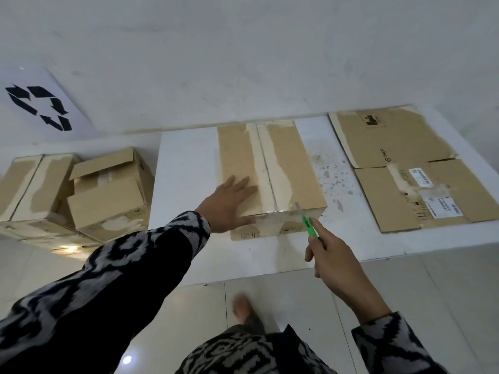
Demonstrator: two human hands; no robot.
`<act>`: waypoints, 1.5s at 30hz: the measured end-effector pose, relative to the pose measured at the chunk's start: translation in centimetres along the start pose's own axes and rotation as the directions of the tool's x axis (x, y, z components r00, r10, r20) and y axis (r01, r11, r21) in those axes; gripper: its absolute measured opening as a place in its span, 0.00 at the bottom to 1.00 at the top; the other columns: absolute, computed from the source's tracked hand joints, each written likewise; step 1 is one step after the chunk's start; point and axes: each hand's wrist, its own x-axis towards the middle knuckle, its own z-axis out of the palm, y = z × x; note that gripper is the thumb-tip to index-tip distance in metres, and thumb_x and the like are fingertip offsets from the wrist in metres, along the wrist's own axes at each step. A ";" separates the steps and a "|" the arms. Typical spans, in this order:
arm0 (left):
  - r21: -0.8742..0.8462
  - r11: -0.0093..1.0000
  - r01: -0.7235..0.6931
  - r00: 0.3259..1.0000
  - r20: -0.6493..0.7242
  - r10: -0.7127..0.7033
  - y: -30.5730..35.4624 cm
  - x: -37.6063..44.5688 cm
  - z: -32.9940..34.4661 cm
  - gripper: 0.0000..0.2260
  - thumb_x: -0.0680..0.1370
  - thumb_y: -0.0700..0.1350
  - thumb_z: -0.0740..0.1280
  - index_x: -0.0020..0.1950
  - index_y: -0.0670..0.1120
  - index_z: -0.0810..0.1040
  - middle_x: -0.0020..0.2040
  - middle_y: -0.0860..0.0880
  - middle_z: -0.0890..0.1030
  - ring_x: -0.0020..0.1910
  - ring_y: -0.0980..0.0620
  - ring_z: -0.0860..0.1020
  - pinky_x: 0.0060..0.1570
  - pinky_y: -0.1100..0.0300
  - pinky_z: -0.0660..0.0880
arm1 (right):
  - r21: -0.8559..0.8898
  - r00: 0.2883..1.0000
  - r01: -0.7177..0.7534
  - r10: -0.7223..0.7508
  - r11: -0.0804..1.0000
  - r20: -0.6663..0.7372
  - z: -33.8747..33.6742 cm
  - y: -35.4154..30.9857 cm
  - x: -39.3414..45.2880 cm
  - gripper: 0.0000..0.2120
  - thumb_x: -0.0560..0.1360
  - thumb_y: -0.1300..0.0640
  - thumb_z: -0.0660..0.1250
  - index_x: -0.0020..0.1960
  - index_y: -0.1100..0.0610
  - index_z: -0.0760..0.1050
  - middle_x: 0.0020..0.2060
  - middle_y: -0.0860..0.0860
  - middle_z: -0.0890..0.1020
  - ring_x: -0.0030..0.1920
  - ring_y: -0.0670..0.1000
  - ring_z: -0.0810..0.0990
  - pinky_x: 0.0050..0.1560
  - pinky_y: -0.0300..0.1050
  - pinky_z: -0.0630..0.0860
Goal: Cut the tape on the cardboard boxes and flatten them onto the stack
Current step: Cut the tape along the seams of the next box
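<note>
A closed cardboard box (pixel 294 168) lies on the white platform (pixel 186 168), its top seam taped lengthwise. My left hand (pixel 226 203) rests flat on the box's near left top, fingers straight. My right hand (pixel 332 257) grips a green utility knife (pixel 309 225). The knife's blade tip sits at the near top edge of the box, just right of the seam. Flattened cardboard (pixel 399 168) lies stacked at the right end of the platform.
On the floor at the left stand a closed taped box (pixel 29 190) and a box with open flaps (pixel 113 193). A recycling sign (pixel 37 106) hangs on the wall. My bare foot (pixel 243 309) stands on the tiled floor below the platform.
</note>
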 end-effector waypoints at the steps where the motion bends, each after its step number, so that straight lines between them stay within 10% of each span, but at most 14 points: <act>1: -0.018 1.000 0.009 1.000 0.006 -0.009 -0.3 -0.1 -0.1 0.39 0.76 0.66 0.64 0.80 0.56 0.50 0.81 0.56 0.47 0.80 0.49 0.42 0.75 0.45 0.57 | 0.027 1.000 -0.002 0.001 1.000 0.030 0.1 0.0 -0.1 0.23 0.84 0.55 0.53 0.75 0.36 0.61 0.39 0.48 0.80 0.30 0.45 0.73 0.34 0.40 0.75; 13: 0.113 0.993 -0.040 0.999 0.033 0.037 1.5 -1.2 -0.7 0.28 0.84 0.56 0.53 0.81 0.48 0.46 0.81 0.47 0.50 0.79 0.39 0.47 0.72 0.45 0.59 | -0.489 0.992 0.107 -0.128 0.866 -0.010 1.4 -0.4 1.5 0.19 0.84 0.49 0.51 0.71 0.32 0.65 0.39 0.42 0.69 0.37 0.44 0.72 0.38 0.42 0.69; 35: 0.244 0.969 -0.048 0.999 -0.005 0.050 1.7 -0.7 1.2 0.27 0.86 0.52 0.48 0.80 0.43 0.42 0.81 0.43 0.51 0.79 0.38 0.46 0.77 0.48 0.47 | -0.551 0.979 0.076 -0.167 0.831 -0.117 3.1 -0.2 2.6 0.20 0.83 0.51 0.54 0.73 0.36 0.65 0.44 0.46 0.69 0.40 0.48 0.71 0.37 0.42 0.68; 45: 0.365 0.926 -0.101 0.990 -0.056 0.130 0.9 -0.6 2.1 0.28 0.83 0.53 0.44 0.75 0.38 0.65 0.74 0.38 0.68 0.71 0.28 0.65 0.67 0.36 0.67 | -0.575 0.980 0.036 -0.143 0.818 -0.141 4.0 -0.7 2.2 0.21 0.83 0.52 0.54 0.75 0.39 0.63 0.48 0.46 0.68 0.39 0.49 0.70 0.39 0.42 0.69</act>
